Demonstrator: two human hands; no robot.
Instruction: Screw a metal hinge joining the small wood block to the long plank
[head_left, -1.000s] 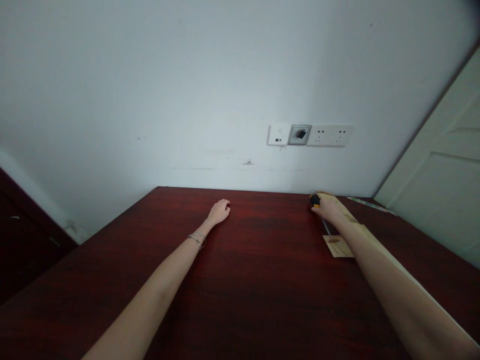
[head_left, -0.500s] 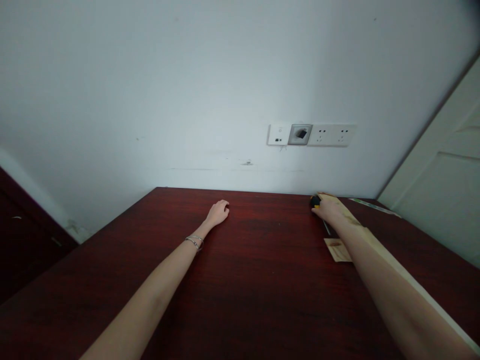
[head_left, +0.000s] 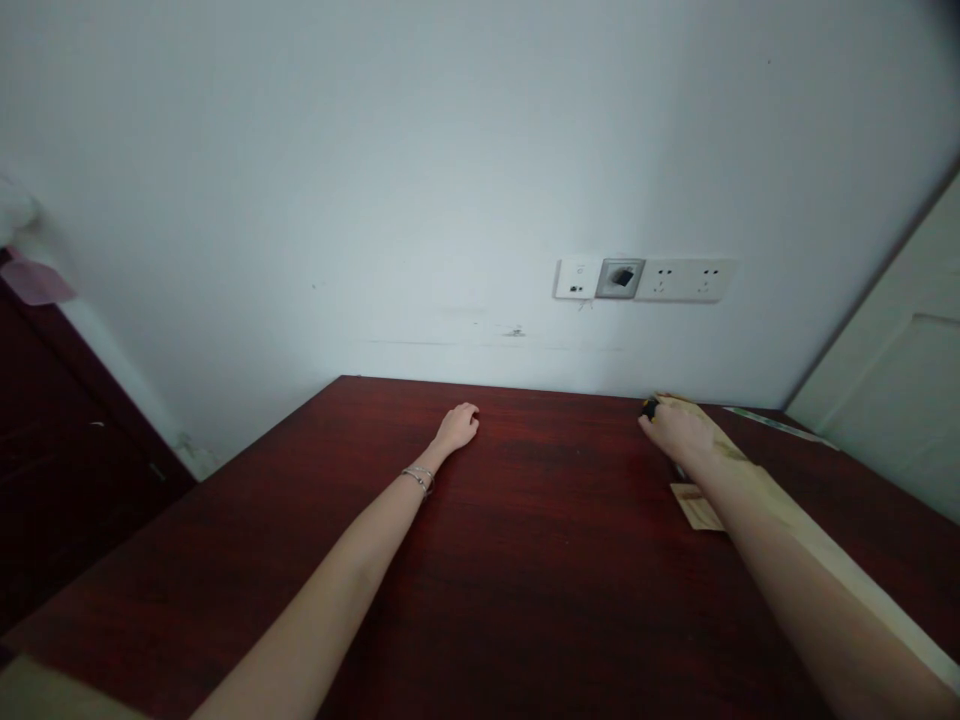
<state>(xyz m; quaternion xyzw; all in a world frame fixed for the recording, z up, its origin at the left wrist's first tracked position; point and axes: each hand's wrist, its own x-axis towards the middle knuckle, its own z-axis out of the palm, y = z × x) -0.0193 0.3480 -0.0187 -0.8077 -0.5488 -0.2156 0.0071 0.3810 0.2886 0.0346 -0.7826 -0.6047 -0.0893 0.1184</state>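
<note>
My left hand (head_left: 458, 427) lies palm down on the dark red-brown table (head_left: 525, 540), fingers loosely bent and apart from any object. A silver bracelet (head_left: 419, 481) circles that wrist. Toward the back right of the table, my right hand (head_left: 679, 428) is closed around a black-and-yellow tool (head_left: 650, 408). Only a small end of the tool shows past the fingers, and its exact kind is hidden. Right by this hand, a long pale tan strip (head_left: 814, 540) runs under and along the forearm. A small tan flat piece (head_left: 697, 508) lies below the wrist, partly covered by the arm.
A thin pale strip (head_left: 780, 427) lies near the table's back right corner. Behind the table rises a white wall (head_left: 420, 200) with several sockets (head_left: 679, 280). A white panelled door (head_left: 915, 400) stands at right, and a dark red piece of furniture (head_left: 75, 430) at left.
The view has shifted left, so everything sits farther right in the picture. My right hand covers more of the black-and-yellow tool. My left hand keeps its place on the table.
</note>
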